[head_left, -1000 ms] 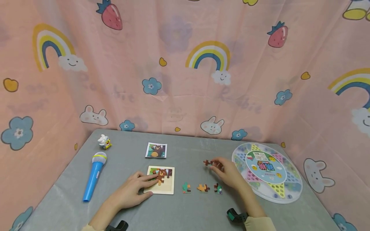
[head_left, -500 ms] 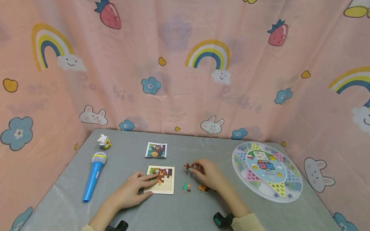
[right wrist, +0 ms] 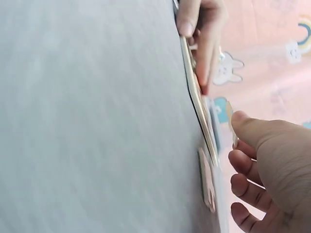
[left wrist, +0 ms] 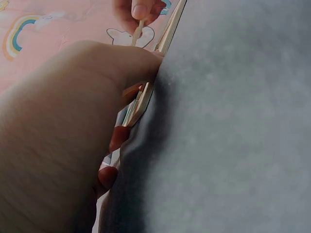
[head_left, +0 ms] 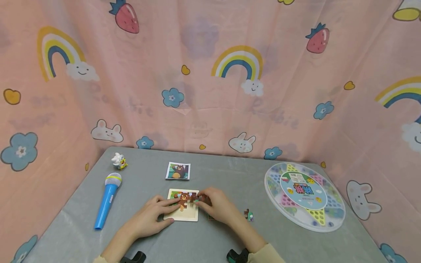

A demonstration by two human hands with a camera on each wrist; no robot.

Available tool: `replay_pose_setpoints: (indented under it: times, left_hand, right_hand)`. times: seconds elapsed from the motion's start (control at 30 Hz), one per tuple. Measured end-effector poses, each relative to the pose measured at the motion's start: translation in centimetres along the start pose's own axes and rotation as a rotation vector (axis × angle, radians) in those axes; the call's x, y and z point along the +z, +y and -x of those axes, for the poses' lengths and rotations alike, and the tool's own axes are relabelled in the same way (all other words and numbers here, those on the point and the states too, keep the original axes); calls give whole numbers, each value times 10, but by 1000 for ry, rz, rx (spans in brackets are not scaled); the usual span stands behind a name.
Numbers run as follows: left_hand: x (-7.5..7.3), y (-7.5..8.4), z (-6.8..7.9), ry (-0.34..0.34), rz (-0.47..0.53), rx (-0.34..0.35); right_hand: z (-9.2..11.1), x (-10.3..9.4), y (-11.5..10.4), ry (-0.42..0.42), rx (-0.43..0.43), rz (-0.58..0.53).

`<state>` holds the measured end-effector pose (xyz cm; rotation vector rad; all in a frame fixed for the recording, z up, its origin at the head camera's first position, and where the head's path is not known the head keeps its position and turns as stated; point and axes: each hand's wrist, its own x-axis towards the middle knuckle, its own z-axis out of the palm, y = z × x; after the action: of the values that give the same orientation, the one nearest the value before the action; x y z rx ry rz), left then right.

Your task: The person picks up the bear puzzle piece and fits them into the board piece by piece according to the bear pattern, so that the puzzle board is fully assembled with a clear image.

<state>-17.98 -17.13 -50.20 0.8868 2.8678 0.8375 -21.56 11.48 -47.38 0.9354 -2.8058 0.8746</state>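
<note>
A small wooden jigsaw board (head_left: 192,216) with a bear picture partly filled in lies at the middle of the table. My left hand (head_left: 151,216) rests on its left side, fingers extended over the picture and thumb at the near edge. My right hand (head_left: 218,206) is over the board's right edge and pinches a puzzle piece (right wrist: 230,116) between thumb and forefinger, the other fingers loosely bent. A loose puzzle piece (head_left: 249,215) lies to the right of that hand. Another piece (right wrist: 206,180) lies beside the board, mostly hidden by the right hand in the head view.
Behind the board lies a bear picture card (head_left: 178,171). A blue toy microphone (head_left: 108,201) and a small white-and-yellow figurine (head_left: 119,161) are at the left. A large round board game (head_left: 333,215) sits at the right. A pink patterned curtain (head_left: 204,120) hangs behind the table.
My right hand has carried the puzzle piece leftward from near the round board game to the jigsaw board's right side. The left hand has stayed in place on the board.
</note>
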Motion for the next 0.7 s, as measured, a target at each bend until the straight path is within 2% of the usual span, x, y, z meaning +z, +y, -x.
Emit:
replay_pose_setpoints:
  times: [0.23,0.7]
  left_hand:
    - [-1,0,1,3,1,10]
    - [0,0,1,19,-9,23]
  right_hand:
    - [-3,7,-7,-70,9,20]
    - [-4,13,-7,-61,26,56]
